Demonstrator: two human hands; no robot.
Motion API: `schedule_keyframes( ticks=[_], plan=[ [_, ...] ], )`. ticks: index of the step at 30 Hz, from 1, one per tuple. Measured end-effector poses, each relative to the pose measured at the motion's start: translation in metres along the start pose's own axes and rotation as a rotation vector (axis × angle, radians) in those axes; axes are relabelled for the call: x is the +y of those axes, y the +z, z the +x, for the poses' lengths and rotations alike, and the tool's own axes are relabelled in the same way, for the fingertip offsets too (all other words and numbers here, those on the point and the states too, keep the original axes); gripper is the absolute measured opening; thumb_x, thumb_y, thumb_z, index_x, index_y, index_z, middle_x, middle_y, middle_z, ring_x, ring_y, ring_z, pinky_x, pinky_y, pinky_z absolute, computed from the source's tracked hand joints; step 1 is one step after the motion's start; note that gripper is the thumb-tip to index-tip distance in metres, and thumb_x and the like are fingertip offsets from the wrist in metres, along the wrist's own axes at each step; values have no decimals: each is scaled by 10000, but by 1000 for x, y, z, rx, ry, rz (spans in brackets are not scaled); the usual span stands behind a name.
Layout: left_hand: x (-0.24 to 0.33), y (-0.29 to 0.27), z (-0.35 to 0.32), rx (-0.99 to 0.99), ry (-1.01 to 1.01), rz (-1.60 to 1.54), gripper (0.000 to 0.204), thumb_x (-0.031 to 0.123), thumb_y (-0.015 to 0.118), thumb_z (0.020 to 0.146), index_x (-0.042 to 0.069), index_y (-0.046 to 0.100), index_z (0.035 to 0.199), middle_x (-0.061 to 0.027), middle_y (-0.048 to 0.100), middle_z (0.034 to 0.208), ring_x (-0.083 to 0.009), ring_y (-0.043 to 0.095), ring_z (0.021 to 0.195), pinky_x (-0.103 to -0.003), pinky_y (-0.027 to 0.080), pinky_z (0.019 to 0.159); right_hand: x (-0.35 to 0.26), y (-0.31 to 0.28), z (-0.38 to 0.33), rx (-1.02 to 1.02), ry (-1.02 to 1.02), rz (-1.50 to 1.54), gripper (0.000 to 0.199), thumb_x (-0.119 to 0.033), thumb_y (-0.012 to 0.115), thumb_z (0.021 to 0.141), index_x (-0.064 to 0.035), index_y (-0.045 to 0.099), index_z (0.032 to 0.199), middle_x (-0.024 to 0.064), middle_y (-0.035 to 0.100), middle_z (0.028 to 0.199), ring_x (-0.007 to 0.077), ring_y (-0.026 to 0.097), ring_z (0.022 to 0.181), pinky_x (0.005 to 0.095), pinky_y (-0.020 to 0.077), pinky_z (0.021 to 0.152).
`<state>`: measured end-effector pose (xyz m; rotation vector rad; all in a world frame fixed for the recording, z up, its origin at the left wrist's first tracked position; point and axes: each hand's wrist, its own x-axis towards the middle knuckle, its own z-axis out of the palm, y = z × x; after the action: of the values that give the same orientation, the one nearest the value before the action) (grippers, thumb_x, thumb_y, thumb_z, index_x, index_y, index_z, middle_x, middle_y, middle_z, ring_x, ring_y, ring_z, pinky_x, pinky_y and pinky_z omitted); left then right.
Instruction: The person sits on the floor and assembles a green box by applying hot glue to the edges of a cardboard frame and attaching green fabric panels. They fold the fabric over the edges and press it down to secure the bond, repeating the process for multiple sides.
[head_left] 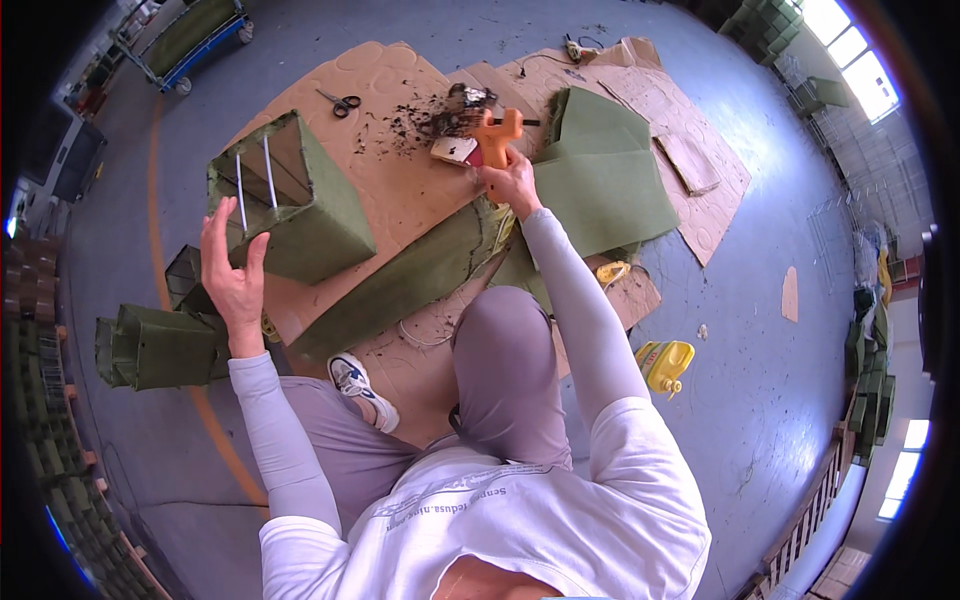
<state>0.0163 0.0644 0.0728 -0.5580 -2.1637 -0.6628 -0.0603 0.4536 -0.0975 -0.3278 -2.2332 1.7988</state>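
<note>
My right hand is wrapped round the handle of an orange glue gun, above a dark, messy patch on the cardboard. My left hand has its fingers spread and the thumb apart. It is at the near left side of a green fabric-covered box lying on the cardboard, with white rods across its open side. Whether the left fingers touch the box, I cannot tell. Beside the glue gun sits a small white and red block, partly hidden.
Scissors and dark scraps lie on the cardboard. Green sheets are stacked at right; a long green strip lies nearer. A yellow bottle stands on the floor. More green boxes stand left, and a blue cart at far left.
</note>
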Motion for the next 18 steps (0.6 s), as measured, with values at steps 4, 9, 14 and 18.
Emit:
schedule_keyframes(
  ticks=[4,9,14,18],
  plan=[
    [-1,0,-1,29,-3,28,473,279,670,840,39,537,1225,-116,631,1127,-282,593,1052,-453,388,1019,-10,12,-2,5,-12,251,280,-79,667,673,5,620,936,44,613,686,112,585,585,270,476,522],
    [2,-1,-5,94,-23,83,484,282,696,815,41,548,1208,-114,660,1056,-287,622,990,-445,444,959,-55,13,-22,-215,-69,557,305,-64,690,754,-24,571,1032,49,626,839,125,603,692,268,486,610],
    [30,4,-3,88,-55,273,390,247,697,821,46,606,1142,-104,672,1019,-280,650,920,-380,503,864,-105,10,-40,-230,16,750,467,-115,656,790,-56,457,1209,77,608,989,196,619,834,359,533,743],
    [12,-3,-4,201,-318,-182,412,288,618,895,46,565,1224,-99,640,1135,-212,611,1046,-322,455,909,-155,7,-53,-301,32,894,414,-165,622,823,-28,470,1183,111,605,1004,272,600,973,423,506,880]
  ],
)
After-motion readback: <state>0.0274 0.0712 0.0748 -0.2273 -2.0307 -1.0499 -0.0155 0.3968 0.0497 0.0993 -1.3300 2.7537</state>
